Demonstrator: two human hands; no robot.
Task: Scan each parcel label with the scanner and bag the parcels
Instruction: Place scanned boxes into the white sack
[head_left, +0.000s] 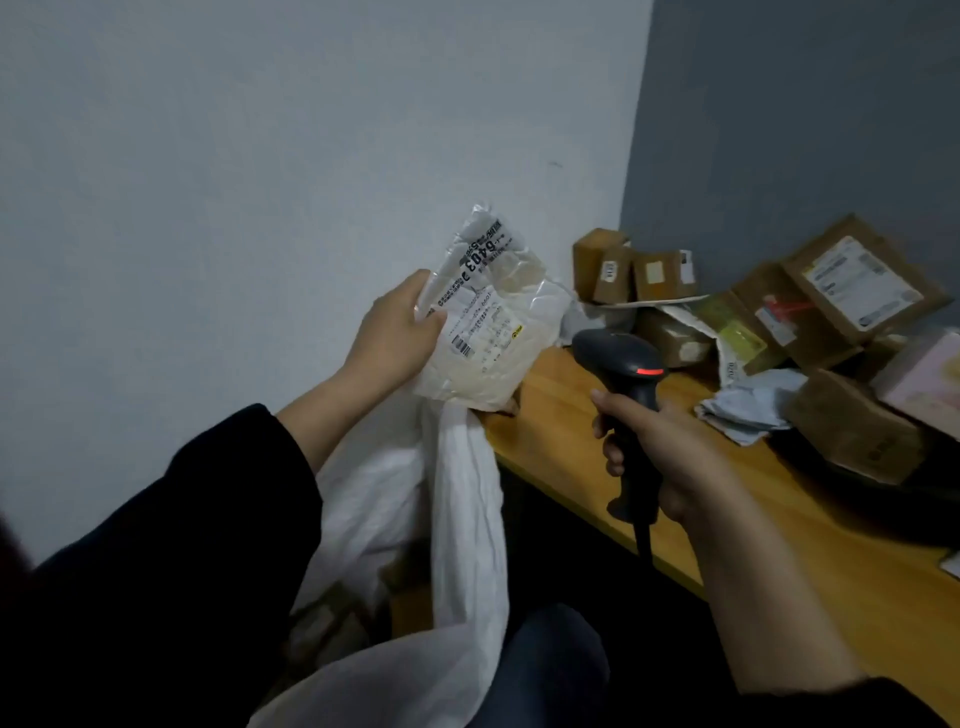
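1. Left hand (395, 332): fingers and thumb are curled round the left edge of a parcel (498, 332), gripping it. A dark sleeve is pushed back from the forearm.
2. Parcel: a soft pouch of crinkled, translucent plastic with pale contents. It is held upright in the air over the near corner of the counter (561, 415). Its printed label (475, 312) faces the camera, with large digits turned sideways and a small barcode low on the left.
3. Right hand (660, 447): closed round the handle of a barcode scanner (621, 358).
4. Barcode scanner: black matt plastic and pistol-shaped, with a red strip lit on the head. The head points toward the parcel, with open air between them. A cable (644, 540) drops from the handle base.
5. White bag (467, 493): thin and creased, hanging slack directly under the parcel, just beside the counter's end. Brown shapes show dimly inside; what they are cannot be told.
6. Counter: smooth orange-brown wood with a straight front edge running diagonally. There is a bare strip under the right hand.
7. Cardboard boxes (857, 291): brown and labelled, piled and tilted at the far end, well apart from the hands. A crumpled grey poly mailer (748, 405) lies among them.
8. Walls: a pale wall (260, 156) meets a darker grey wall (805, 104) at the corner behind the pile.
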